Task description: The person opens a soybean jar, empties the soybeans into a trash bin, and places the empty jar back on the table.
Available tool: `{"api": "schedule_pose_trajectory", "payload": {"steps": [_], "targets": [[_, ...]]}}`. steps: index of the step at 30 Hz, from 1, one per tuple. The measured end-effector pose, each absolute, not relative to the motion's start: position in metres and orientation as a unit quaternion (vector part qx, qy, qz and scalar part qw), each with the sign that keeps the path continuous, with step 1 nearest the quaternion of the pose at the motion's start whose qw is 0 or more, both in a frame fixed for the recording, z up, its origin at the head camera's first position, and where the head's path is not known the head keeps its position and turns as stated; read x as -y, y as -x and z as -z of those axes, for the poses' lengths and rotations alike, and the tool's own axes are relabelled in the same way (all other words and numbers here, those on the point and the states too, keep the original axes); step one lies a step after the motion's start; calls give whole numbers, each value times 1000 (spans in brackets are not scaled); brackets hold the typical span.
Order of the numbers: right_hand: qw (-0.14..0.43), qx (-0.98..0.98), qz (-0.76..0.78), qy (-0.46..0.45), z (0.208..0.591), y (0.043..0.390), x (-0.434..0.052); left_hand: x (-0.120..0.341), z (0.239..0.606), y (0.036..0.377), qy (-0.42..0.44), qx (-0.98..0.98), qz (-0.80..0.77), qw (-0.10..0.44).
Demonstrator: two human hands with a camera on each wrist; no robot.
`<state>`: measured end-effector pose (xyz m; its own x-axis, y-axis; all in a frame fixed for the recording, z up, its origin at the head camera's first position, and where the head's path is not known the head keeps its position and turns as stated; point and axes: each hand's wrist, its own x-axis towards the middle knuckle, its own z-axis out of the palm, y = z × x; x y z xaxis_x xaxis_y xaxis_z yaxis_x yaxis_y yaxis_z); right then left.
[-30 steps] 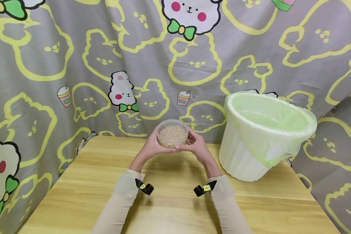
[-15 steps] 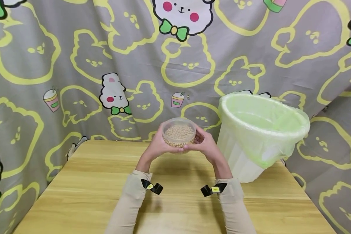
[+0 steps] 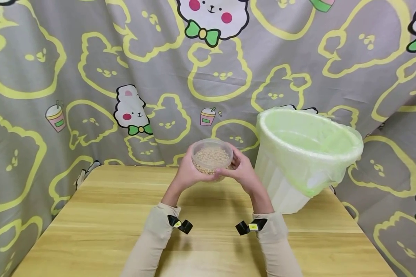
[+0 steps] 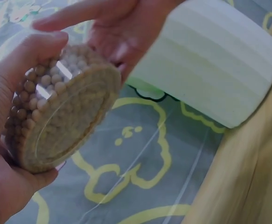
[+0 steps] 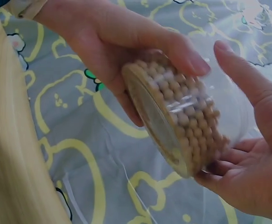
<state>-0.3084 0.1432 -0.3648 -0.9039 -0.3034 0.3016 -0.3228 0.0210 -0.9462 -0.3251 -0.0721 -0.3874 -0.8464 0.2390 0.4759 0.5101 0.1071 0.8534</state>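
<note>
A clear round plastic tub, partly filled with small beige balls, is held above the far part of the wooden table. My left hand grips its left side, with the thumb across the near wall. On the other side my right hand has its fingers curled against the wall. The left wrist view shows the tub tilted, its flat base facing the camera. In the right wrist view the balls lie packed towards the base, and the right thumb is raised beside the clear upper wall.
A white ribbed bin lined with a pale green bag stands at the table's back right. The wooden table ends at a grey curtain with yellow cartoon outlines. Black wrist cameras sit on both beige sleeves.
Both hands have carried the tub a little to the right, nearer the bin. The right thumb has shifted slightly up the tub's near side. The head view has turned a little rightward.
</note>
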Motion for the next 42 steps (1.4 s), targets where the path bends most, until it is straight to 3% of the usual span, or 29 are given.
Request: {"api": "schedule_pose_trajectory", "payload": {"steps": [6,15,25,36,42], "targets": [[40,730,-653,-196,366,307,-135,65,388,321,236,765,582,141],[77,749,-632,-185,366,305,-134,65,388,321,238,772,575,126],[27,725,-644,-244,362,304,-144,72,384,322,292,742,599,76],[54,718,-668,-191,362,301,-130,63,388,321,247,757,579,176],[54,730,-649,-208,361,300,-134,70,386,321,270,751,591,118]]}}
